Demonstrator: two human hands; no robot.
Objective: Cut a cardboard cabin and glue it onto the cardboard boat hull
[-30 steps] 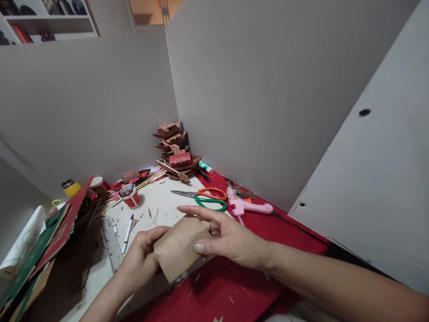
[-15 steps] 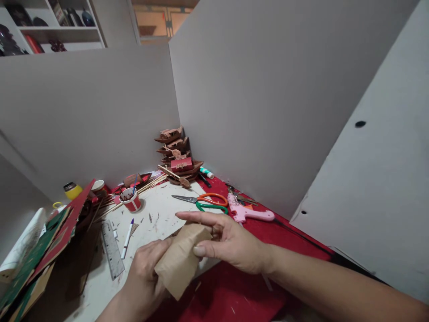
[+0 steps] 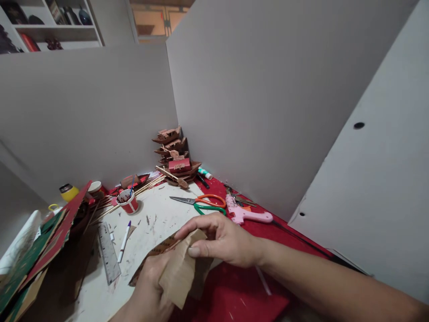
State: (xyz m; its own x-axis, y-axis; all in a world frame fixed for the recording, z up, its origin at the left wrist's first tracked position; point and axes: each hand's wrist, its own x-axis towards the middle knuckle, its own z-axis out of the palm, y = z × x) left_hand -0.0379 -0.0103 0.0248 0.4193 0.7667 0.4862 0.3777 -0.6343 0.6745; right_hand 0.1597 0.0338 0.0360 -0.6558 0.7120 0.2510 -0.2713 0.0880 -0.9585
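Observation:
A creased piece of thin brown cardboard is bent between my two hands over the front of the table. My left hand is closed around its left side, the fingers partly hidden behind it. On its upper right edge my right hand pinches, thumb on the near face and fingers curled over the far side. Behind my left hand a darker brown strip with marks on it sticks out; whether it belongs to the same piece I cannot tell. Just beyond my right hand lie scissors with orange and green handles.
A pink glue gun lies right of the scissors. Stacked model boats stand in the corner. Left are a paint cup, a marker, a clear ruler and leaning coloured boards. Grey panels wall the table.
My right fingers have curled down over the cardboard's top, where they were stretched out before. The cardboard has turned and bent, and the darker strip behind it now shows more.

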